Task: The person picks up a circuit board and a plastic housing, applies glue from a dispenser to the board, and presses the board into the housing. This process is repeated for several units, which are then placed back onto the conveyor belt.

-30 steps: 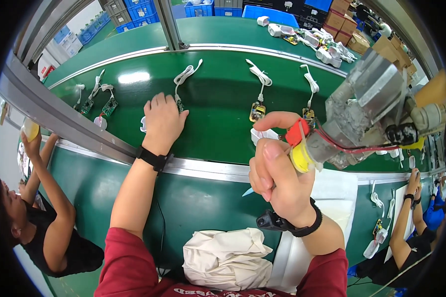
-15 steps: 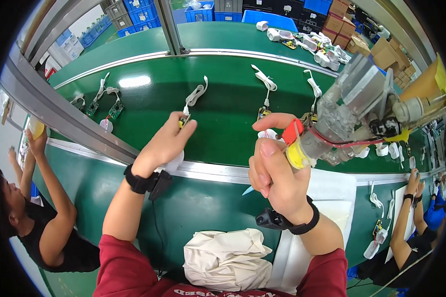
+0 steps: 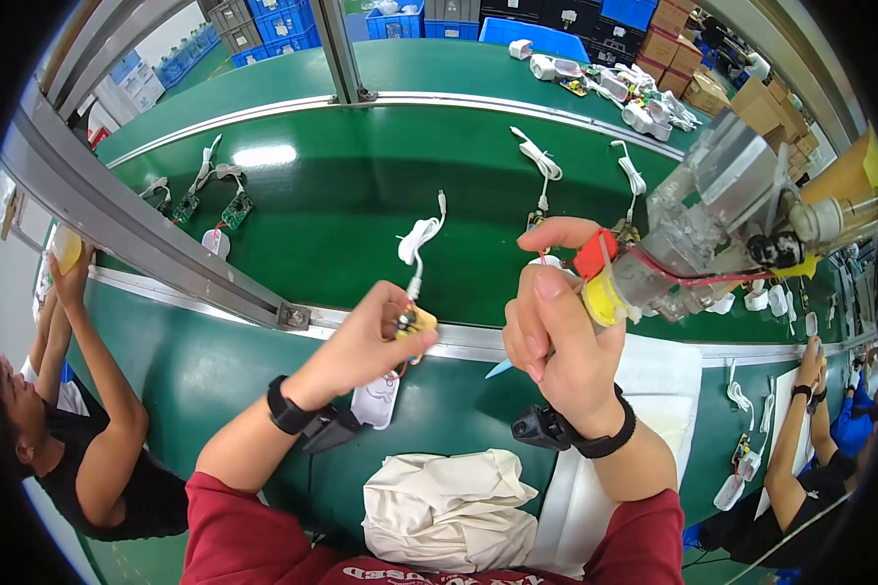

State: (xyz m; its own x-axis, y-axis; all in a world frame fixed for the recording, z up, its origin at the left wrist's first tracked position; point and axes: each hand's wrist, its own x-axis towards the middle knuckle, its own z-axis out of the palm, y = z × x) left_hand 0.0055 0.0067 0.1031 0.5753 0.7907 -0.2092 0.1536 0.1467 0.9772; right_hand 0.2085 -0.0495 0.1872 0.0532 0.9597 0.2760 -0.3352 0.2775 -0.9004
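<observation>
My left hand [image 3: 361, 346] pinches a small yellow circuit board [image 3: 422, 322] above the bench's metal rail. From the board a bundled white cable [image 3: 420, 240] stretches away over the green belt. A white plastic housing [image 3: 376, 401] hangs below that hand, joined to the board by thin red wire. My right hand [image 3: 568, 351] is closed around the yellow-taped end of a bulky grey, glue-smeared dispenser [image 3: 688, 239]. Its index finger curves over beside the red switch [image 3: 595, 255]. The dispenser's tip is hidden behind the hand.
More cabled boards [image 3: 236, 208] lie on the green belt [image 3: 312, 234]. A metal post [image 3: 156, 224] rises at left. Cream cloth [image 3: 449, 507] and white foam sheet [image 3: 658, 390] lie on the near bench. Co-workers sit at left [image 3: 107, 429] and right [image 3: 819, 478].
My left hand has drawn the board, cable and housing nearer and to the right, off the belt to the rail. My right hand and the dispenser have shifted slightly right.
</observation>
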